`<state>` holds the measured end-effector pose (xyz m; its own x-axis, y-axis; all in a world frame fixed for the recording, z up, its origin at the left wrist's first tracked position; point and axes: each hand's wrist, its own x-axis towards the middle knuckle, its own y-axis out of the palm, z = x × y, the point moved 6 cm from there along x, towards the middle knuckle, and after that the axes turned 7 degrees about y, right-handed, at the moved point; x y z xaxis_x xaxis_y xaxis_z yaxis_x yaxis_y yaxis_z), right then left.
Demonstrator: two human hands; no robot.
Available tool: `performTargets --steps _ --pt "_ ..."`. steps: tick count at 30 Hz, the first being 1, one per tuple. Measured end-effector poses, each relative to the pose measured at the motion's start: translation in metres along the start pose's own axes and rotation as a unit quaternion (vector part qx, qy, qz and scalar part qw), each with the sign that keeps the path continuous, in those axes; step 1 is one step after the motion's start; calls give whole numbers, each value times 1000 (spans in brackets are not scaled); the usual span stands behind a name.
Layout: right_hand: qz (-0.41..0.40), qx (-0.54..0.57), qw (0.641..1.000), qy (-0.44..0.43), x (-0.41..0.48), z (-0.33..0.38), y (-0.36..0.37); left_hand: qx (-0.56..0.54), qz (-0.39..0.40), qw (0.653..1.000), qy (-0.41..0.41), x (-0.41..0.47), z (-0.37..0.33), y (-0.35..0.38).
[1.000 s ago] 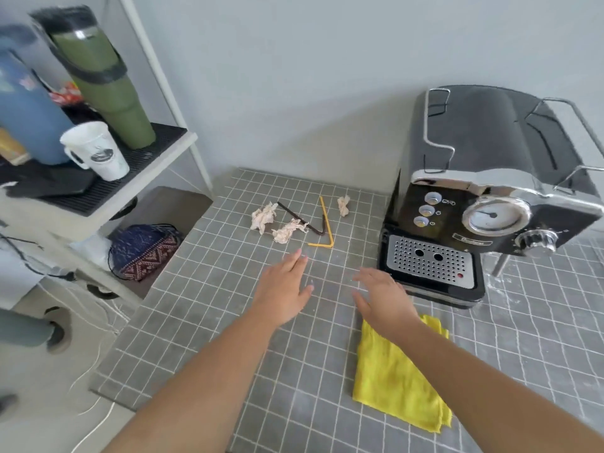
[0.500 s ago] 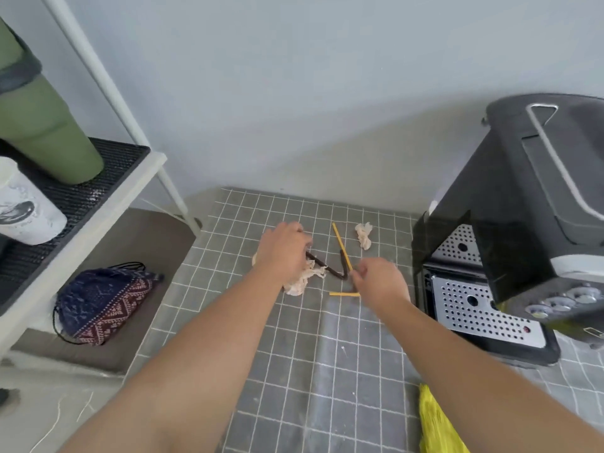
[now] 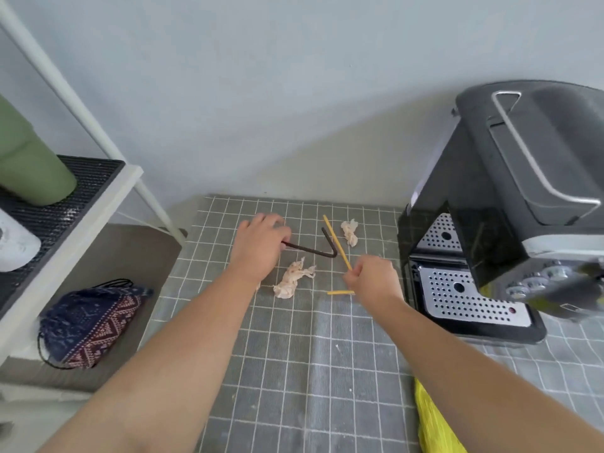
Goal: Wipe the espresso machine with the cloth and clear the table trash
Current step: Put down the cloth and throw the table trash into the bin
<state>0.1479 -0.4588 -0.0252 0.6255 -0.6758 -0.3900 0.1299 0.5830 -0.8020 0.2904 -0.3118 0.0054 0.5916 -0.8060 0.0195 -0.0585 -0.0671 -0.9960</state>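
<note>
- The person's left hand is curled knuckles-up over one end of a thin, bent dark brown plastic straw near the back edge of the grey, white-gridded tablecloth; the fingers are closed around that end, though the camera cannot show how firmly.
- The right hand pinches the near end of a long bent yellow plastic straw between thumb and fingertips; the straw slants away toward the back edge, crossing just beside the upturned tip of the dark straw; a short yellow length pokes out flat from under the same hand.
- A crumpled beige paper scrap lies on the cloth between the two hands; a smaller crumpled beige scrap sits close to the back edge, just right of the yellow straw.
- The black and silver espresso machine stands at the back right of the cloth, its perforated metal drip tray facing the near edge, just right of the right hand.
- A bright yellow cleaning cloth lies at the near edge, partly hidden under the right forearm.
- Off the left edge stands a white shelf topped with a black ribbed mat, carrying a green tumbler; a navy and red patterned drawstring bag rests below it.
</note>
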Motion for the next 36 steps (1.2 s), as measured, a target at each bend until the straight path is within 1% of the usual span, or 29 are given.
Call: performTargets --steps 5,9,11,14,16,19,21,24,28,32,34,36 --pt "1 43 999 -24 -31 -19 -24 9 -12 1000 1 -39 -17 -28" --pt "1 54 998 -43 -75 -67 -43 5 -40 999 21 -72 -60 -41" --pt "-5 60 998 -33 -104 -112 -54 9 -32 998 49 -88 -103 -39" --pt "-37 85 996 11 -148 -198 -81 -4 -32 994 105 -109 -186 -27" --pt "-75 95 992 40 -181 -265 -109 -22 -27 989 146 -117 -255 -13" --pt "-133 103 980 103 -232 -369 -153 -41 -21 973 228 -124 -377 1" --pt "-172 115 966 152 -273 -440 -178 -60 -16 953 297 -130 -467 6" --pt "-235 145 932 234 -335 -537 -201 -74 6 919 387 -147 -588 18" --pt "-264 203 873 357 -417 -647 -187 -68 48 862 500 -193 -720 43" --pt "-242 228 830 449 -471 -716 -142 -33 101 811 575 -241 -796 86" --pt "-217 240 811 488 -489 -737 -114 9 130 784 606 -263 -815 116" --pt "-175 246 794 527 -501 -756 -80 51 169 755 632 -284 -829 152"
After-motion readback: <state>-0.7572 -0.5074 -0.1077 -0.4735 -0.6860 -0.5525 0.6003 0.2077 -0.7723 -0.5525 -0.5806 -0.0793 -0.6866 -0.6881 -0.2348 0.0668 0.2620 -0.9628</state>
